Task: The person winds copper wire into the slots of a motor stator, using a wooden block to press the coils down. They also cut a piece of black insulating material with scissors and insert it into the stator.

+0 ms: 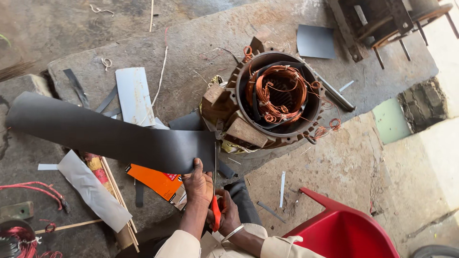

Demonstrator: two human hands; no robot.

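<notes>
My left hand (198,184) pinches the near right corner of a long dark grey sheet (105,134) that stretches away to the left. My right hand (227,212), with a metal bangle at the wrist, grips red-handled scissors (215,210) whose blades (215,165) stand upright along the sheet's right edge. Just beyond sits a round motor stator (279,95) with copper wire coils (279,93) in its bore, propped by wooden blocks (246,134).
An orange packet (155,180) lies under the sheet. A white strip (93,191), thin sticks (119,200) and a pale sheet piece (135,95) lie on the concrete at left. A red plastic chair (344,231) stands at lower right. A rusty metal frame (377,21) sits top right. Red wire (28,188) lies far left.
</notes>
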